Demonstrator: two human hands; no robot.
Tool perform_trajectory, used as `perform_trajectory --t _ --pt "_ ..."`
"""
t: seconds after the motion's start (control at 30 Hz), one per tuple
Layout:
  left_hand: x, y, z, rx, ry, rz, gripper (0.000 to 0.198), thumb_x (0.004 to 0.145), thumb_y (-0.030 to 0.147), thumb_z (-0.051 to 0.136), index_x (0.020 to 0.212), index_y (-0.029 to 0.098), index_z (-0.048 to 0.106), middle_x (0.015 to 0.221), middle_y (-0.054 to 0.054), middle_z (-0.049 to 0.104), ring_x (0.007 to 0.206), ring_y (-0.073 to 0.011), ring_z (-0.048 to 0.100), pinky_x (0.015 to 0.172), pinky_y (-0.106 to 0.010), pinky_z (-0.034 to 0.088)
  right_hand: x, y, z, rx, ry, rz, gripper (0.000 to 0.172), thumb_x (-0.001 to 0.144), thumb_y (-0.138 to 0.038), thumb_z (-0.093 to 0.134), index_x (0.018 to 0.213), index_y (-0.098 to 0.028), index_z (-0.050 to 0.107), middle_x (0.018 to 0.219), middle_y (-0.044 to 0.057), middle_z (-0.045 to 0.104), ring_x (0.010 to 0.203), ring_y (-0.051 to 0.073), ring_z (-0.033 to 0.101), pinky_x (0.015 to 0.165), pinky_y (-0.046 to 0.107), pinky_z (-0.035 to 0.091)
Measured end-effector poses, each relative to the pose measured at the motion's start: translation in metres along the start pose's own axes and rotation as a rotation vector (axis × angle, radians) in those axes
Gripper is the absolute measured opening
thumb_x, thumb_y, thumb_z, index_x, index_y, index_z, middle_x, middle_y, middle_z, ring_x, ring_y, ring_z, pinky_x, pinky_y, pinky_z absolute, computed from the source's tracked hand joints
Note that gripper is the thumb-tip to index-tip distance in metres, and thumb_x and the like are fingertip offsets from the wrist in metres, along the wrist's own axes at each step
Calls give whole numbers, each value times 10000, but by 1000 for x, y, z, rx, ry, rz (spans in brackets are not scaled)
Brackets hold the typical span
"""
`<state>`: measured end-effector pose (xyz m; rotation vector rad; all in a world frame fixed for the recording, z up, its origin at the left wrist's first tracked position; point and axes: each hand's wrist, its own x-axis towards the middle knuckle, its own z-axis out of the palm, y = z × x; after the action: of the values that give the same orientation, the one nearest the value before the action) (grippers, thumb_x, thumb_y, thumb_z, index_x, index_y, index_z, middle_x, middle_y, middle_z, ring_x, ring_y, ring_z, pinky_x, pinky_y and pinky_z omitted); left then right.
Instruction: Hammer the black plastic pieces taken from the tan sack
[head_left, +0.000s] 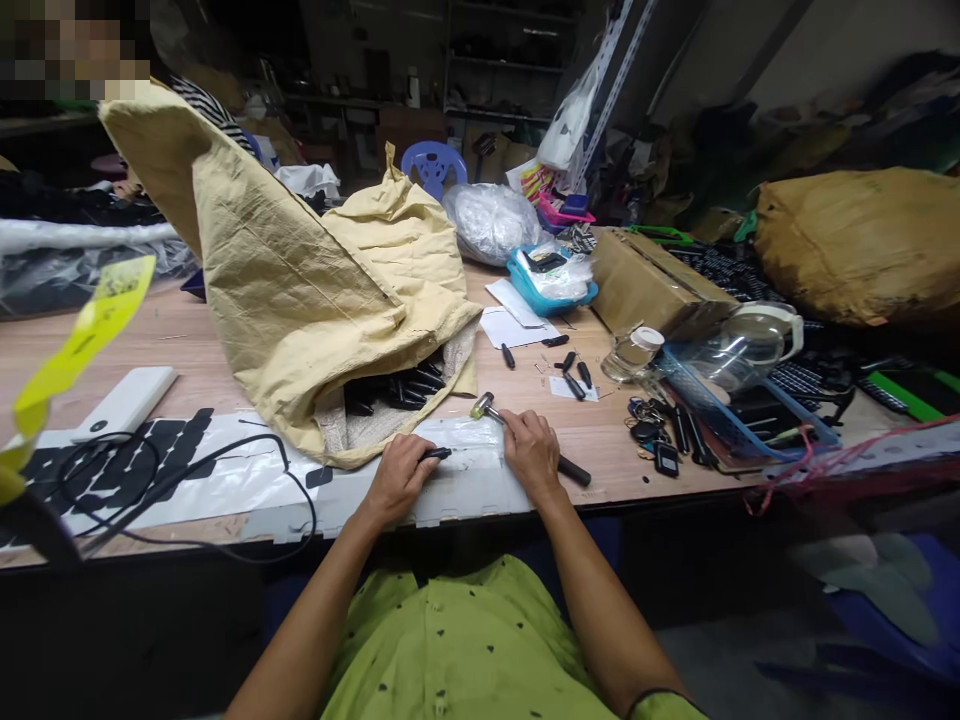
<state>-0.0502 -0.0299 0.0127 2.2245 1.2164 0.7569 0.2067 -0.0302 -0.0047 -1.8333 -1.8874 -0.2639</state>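
Pinches with the left hand (401, 470) a small, smooth black piece (438, 453), over a pale sheet (484, 497). Grasps with the right hand (532, 452) a hammer (574, 471) with metal head and black handle. Cannot read the blurred print on the yellow tag (79, 350), nor see whole the glossy black pieces (405, 387), half hidden inside the wrinkled cloth bag (277, 275).

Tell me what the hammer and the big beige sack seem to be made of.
Hammer: head likely metal, given its yellowish shine; black handle perhaps rubber or plastic, looking smooth.
Sack: matte, probably cloth, from its soft folds and creases; woven plastic is possible.
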Motion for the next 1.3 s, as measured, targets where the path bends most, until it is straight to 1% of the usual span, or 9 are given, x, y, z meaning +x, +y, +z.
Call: perform_trajectory --t 0.17,0.3,0.5,0.7,0.8,0.9,0.97,1.07,1.3 --pt "-22 9 -15 -43 -137 121 212 971 367 564 982 235 729 1294 -110 644 1186 -283 579 1029 -446 471 0 -3 -4 -7 -9 -6 368 921 -126 523 1184 -273 735 887 67 589 846 209 480 723 313 353" --pt "-54 21 -13 66 -279 207 129 810 340 801 905 259 771 1638 -73 373 1494 -397 314 1178 -576 343 0 -3 -5 -13 0 4 368 918 -123 521 1175 -268 740 880 65 588 846 212 478 730 315 346" --pt "-76 32 12 311 -230 191 141 757 155 804 859 224 736 1669 -82 325 1511 -398 308 1211 -634 298 -1 -2 -5 -12 -7 17 382 911 -122 506 1185 -264 732 876 68 570 843 218 461 719 322 327" --pt "-76 37 11 252 -255 142 183 709 248 865 855 236 755 1667 -71 330 1511 -414 297 1210 -654 275 -1 0 -4 -10 -1 1 392 910 -124 501 1195 -265 730 884 75 570 841 221 455 705 325 330" --pt "-68 34 0 129 -228 145 147 787 320 811 915 260 772 1532 -87 529 1426 -373 435 1160 -592 375 -2 1 -3 -9 -10 -8 396 898 -133 521 1209 -272 723 898 78 566 847 225 449 714 327 338" --pt "-46 22 -20 45 -70 68 164 930 322 633 1001 248 762 1153 -95 734 1098 -269 653 967 -435 537 -2 1 -2 -7 -8 -7 397 897 -131 520 1208 -272 722 905 76 571 849 224 454 714 325 339" --pt "-25 9 -37 131 99 -65 238 969 286 530 1036 225 751 990 -94 727 924 -250 660 836 -401 556 -1 1 -1 0 4 -5 390 904 -126 508 1194 -265 727 899 74 577 844 221 458 716 324 341" --pt "8 -12 -58 396 250 -267 281 918 191 509 1049 214 757 990 -130 675 932 -307 610 783 -439 519 -1 0 -1 16 16 -2 379 909 -129 505 1185 -259 731 893 74 577 840 219 459 717 323 341" --pt "39 -37 -67 650 236 -413 337 790 70 528 977 227 760 970 -159 624 964 -364 558 806 -483 444 1 -1 1 24 23 2 378 897 -136 518 1180 -265 733 876 71 568 839 221 454 707 320 341"
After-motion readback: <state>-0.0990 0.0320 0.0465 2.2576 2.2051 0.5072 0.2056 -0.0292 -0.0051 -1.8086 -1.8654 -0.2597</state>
